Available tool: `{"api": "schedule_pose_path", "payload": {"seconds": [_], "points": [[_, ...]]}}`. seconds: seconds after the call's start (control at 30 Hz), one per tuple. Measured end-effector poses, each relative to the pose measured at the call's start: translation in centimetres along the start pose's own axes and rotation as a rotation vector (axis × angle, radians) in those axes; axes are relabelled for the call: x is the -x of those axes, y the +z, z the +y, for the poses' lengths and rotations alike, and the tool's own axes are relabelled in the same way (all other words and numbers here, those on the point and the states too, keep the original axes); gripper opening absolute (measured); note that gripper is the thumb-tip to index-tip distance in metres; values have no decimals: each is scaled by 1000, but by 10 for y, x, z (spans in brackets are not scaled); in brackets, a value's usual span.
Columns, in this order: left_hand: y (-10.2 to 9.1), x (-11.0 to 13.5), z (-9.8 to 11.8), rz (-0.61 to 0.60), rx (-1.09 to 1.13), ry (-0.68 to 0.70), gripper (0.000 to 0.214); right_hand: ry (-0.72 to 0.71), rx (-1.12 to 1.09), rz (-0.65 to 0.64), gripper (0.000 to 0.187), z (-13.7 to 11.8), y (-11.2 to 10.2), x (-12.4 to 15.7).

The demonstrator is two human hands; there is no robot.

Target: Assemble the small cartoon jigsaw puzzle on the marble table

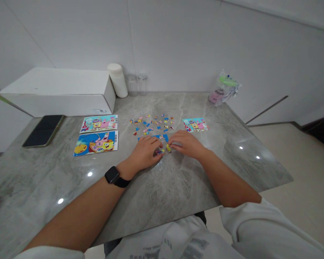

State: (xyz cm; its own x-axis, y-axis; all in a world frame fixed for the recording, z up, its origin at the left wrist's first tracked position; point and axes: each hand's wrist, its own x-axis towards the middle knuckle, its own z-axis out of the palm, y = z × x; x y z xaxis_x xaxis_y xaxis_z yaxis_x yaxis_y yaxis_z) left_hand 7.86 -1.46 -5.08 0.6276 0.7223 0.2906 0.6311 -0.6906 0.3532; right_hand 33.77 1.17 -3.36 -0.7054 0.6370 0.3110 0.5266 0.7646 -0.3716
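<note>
A partly joined jigsaw puzzle (pixel 162 137) with a blue upper edge lies at the table's centre, much of it hidden beneath my hands. My left hand (pixel 148 148) rests over its left side, fingers curled and thumb gripping near the lower edge. From the right, my right hand (pixel 186 143) pinches a small yellow puzzle piece (pixel 168 148) at the puzzle's right side; whether that piece is joined to the rest I cannot tell. Just beyond, many loose jigsaw pieces (pixel 158 127) are scattered. A small cartoon picture card (pixel 196 125) lies to the right of them.
On the left are two cartoon cards, an upper one (pixel 98 123) and a blue one (pixel 96 142), plus a phone (pixel 44 131). A white box (pixel 54 104), white bottle (pixel 118 81) and two clear glasses (pixel 137 85) stand behind. A bagged cup (pixel 223 90) is at the back right.
</note>
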Motion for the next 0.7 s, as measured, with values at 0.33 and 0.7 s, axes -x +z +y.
{"api": "schedule_pose_path", "payload": {"seconds": [0.33,0.7], "points": [[9,0,-6,-24,15,38,13,15,-27,-163,9,-8,19,0],[8,-1,-7,-63,-8,79,13,-6,32,-135,7,-11,24,1]]}}
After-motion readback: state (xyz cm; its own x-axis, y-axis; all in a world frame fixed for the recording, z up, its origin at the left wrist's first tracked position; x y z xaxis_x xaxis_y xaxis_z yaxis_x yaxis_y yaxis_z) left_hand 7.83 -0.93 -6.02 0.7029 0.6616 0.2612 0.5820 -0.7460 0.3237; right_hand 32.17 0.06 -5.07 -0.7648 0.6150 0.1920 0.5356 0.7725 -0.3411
